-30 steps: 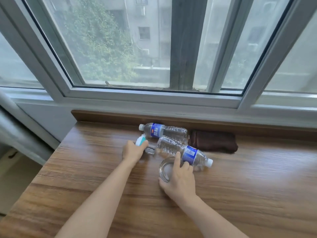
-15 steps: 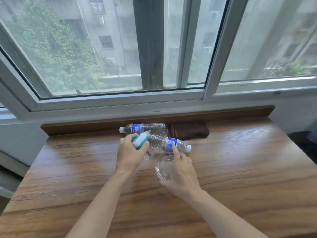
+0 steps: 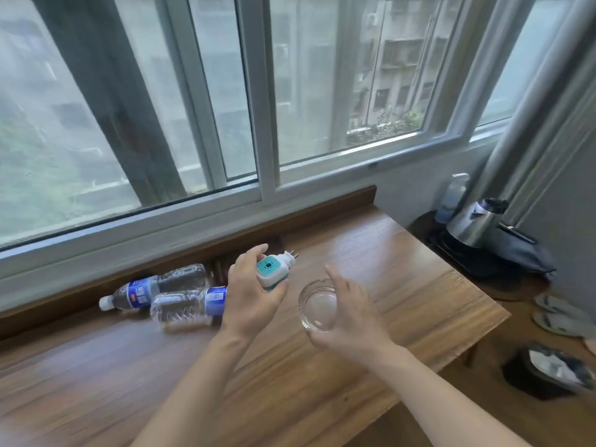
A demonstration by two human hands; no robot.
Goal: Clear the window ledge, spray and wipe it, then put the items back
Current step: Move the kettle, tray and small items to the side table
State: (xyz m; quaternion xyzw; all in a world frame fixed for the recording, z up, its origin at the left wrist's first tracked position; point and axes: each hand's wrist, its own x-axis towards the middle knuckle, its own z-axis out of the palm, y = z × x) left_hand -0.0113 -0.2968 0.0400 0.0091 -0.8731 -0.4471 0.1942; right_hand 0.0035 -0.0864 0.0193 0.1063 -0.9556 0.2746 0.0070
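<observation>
Head view: left hand grips plug-in device; right hand holds glass dish.

- Two bottles lie on their sides on the ledge, near the window: the rear bottle just before the back rail, the front bottle beside it and nearer the person.
- The left hand is right of the front bottle and covers its end; it holds a plug-in device above the ledge.
- The right hand is right of the left hand and holds a glass dish.
- Beyond the ledge's right end, a kettle stands with a spray bottle behind it.
- Slippers and a bin are on the floor, right of the ledge.
</observation>
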